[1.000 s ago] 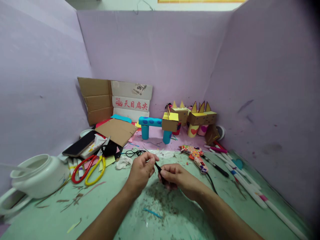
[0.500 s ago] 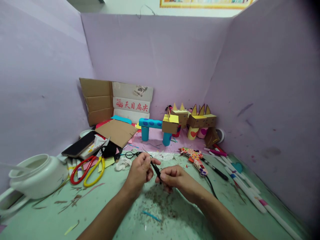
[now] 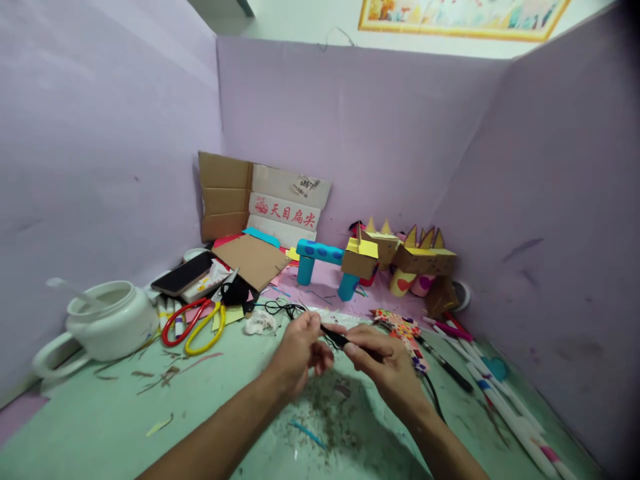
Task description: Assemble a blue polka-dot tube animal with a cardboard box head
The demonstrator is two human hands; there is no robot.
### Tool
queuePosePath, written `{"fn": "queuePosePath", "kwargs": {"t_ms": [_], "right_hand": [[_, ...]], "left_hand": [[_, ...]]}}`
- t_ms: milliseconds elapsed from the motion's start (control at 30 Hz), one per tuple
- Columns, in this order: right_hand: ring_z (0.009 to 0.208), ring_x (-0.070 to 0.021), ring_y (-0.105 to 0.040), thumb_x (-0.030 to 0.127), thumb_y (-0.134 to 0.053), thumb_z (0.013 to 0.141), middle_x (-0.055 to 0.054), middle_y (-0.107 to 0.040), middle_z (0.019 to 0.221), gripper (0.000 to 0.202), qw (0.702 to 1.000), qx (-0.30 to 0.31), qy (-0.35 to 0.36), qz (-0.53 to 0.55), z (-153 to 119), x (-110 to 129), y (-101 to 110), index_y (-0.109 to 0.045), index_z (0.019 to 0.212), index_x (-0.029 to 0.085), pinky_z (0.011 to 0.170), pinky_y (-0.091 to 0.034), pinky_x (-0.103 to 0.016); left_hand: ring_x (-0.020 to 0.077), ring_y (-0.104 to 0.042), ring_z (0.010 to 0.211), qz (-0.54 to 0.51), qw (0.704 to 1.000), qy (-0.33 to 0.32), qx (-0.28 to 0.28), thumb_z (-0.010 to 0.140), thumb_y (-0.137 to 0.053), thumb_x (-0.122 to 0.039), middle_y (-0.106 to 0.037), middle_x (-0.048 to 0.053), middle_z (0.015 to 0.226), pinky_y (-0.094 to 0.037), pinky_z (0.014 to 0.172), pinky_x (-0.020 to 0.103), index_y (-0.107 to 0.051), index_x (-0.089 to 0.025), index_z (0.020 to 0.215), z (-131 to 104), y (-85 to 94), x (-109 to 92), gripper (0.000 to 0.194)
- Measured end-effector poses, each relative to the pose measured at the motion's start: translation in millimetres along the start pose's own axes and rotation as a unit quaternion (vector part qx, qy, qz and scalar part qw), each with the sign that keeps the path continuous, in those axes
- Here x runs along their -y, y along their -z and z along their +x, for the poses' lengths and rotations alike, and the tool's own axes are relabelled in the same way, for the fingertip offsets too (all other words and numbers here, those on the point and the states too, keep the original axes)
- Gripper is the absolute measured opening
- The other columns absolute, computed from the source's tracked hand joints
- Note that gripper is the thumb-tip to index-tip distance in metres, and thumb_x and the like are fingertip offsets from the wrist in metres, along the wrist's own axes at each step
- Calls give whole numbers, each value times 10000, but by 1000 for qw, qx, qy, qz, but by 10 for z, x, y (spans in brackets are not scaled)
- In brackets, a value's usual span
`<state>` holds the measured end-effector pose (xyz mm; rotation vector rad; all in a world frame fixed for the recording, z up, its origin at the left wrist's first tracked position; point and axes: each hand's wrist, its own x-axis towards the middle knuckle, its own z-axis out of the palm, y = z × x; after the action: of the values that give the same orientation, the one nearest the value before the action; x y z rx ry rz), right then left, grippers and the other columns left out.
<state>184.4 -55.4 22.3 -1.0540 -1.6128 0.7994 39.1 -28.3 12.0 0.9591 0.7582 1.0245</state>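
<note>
Here, in the head view, the left hand (image 3: 295, 357) pinches the thinner part of a black strip (image 3: 334, 335), the right hand (image 3: 387, 363) its broader part — the strip spans the gap between them, above the green tabletop (image 3: 90, 427), near the blue tube figure (image 3: 320, 251)

The left-hand grip (image 3: 300, 353) and right-hand grip (image 3: 384, 360) hold a black strip (image 3: 335, 336) above the green bench (image 3: 125, 413); scissors (image 3: 205, 303) (red and yellow) lie near a white pot (image 3: 110, 327).
</note>
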Motion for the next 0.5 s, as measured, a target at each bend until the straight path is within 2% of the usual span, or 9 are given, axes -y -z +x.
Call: {"fn": "queuePosePath", "kwargs": {"t_ms": [100,200,333,500], "right_hand": [[546,-145,-474,357,-640,762,-29,-562,647,210,999,10,-18,38,-4,5,21,-682,624,204,473,-342,-267],[562,-153,-481,369,-624,771,-32,-554,637,260,1000,6,-12,-1,19,-1,89,-649,577,197,481,-347,-271],[593,-174,-517,349,-612,778,-43,-600,645,220,993,-2,28,-113,60,-5,230,-649,624,196,514,-369,-286],[642,-171,-576,270,-546,828,-46,-635,693,201,956,70,85,-271,60,-29,373,-658,680,192,596,-400,-293]], "left_hand": [[66,-488,318,-11,998,40,49,749,-495,-590,-603,-27,632,-250,270,149,-388,-199,780,3,-44,114,407],[70,-479,318,29,997,25,68,764,-438,-621,-571,-42,580,-277,281,153,-376,-203,767,11,-49,163,422],[53,-400,343,129,990,-58,19,803,-428,-540,-458,-79,516,-277,334,165,-376,-205,711,13,-4,118,351],[78,-399,427,227,965,-129,-28,837,-408,-303,-436,-67,540,-303,436,204,-394,-206,685,-5,62,67,181]]}}
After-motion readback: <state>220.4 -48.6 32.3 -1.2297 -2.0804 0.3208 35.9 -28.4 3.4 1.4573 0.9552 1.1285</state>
